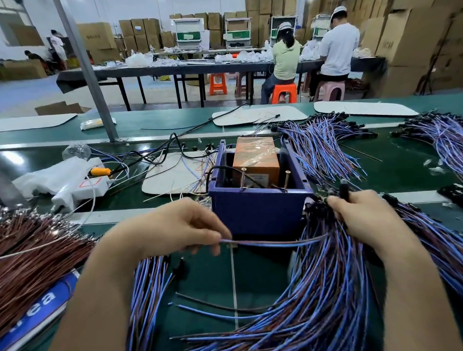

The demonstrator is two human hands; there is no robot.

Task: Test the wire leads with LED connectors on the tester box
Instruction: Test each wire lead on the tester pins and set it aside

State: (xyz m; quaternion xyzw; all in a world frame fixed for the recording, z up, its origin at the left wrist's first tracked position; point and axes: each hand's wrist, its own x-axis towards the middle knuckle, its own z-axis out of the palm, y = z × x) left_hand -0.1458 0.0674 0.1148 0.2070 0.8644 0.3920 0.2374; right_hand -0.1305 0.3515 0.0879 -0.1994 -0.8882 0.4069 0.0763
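Head view: the left hand (179, 229) pinches one blue-and-brown wire lead (277, 243), stretched from the bundle (325, 291) whose connector ends the right hand (361, 216) grips, just in front of the blue tester box (259, 214). This looks like singling out a lead; next, it probably has to reach the box's screws (242, 177)

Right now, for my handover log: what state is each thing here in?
left hand: pinches one wire lead
wire lead: stretched between both hands
right hand: grips the lead bundle at its connector ends
lead bundle: fanned across the bench
tester box: open-topped, orange unit inside
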